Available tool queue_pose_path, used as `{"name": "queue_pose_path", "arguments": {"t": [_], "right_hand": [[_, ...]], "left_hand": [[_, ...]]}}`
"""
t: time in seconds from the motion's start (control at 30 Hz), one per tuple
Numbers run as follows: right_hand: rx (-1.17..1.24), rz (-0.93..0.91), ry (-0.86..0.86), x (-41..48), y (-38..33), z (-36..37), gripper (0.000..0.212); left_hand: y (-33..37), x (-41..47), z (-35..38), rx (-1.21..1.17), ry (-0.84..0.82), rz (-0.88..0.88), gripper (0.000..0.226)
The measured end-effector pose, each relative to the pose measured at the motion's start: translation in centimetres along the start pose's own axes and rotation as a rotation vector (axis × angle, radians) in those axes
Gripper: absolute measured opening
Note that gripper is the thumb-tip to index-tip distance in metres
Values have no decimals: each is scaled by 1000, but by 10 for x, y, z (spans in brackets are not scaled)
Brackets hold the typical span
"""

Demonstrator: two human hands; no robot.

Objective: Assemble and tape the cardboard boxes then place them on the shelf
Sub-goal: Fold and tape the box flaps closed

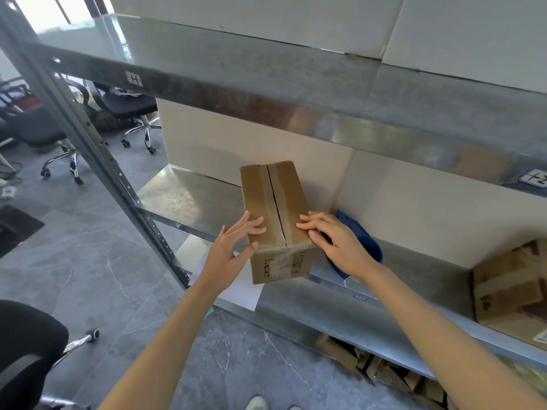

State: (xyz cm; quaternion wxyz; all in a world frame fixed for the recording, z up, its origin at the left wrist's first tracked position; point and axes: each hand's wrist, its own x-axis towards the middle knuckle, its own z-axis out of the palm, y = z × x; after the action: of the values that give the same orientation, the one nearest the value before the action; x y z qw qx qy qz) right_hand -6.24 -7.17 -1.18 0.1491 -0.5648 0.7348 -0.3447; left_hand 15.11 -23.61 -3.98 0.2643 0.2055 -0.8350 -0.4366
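Cardboard box [275,208], taped along its top, sits on the metal shelf [183,196] with its near end seemingly past the edge. The left grip [233,247] and right grip [334,241] rest flat-fingered on top, clasping nothing. An uneven push could tip it off or jam it against the blue object [370,247].

The right hand [334,241] hides most of a blue thing [367,247] at the shelf's [183,199] front edge; what it is cannot be told. The print on the box's [275,202] near face is too blurred to read. A second box [512,288] is cut by the view's right edge, a chair [26,350] by its lower left corner.
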Motion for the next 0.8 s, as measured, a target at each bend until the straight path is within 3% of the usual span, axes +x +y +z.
{"name": "queue_pose_path", "arguments": {"t": [0.3, 0.4, 0.53, 0.8], "right_hand": [[29, 7, -63, 0, -1, -6, 31], [22, -9, -141, -2, -1, -15, 46], [-1, -2, -152, -1, -3, -17, 63], [47, 44, -52, 1, 0, -11, 45]], "left_hand": [[2, -1, -5, -103, -85, -36, 30], [4, -1, -11, -124, -143, -41, 43], [3, 0, -9, -51, -103, -32, 49], [-2, 0, 3, -25, 38, 6, 50]]}}
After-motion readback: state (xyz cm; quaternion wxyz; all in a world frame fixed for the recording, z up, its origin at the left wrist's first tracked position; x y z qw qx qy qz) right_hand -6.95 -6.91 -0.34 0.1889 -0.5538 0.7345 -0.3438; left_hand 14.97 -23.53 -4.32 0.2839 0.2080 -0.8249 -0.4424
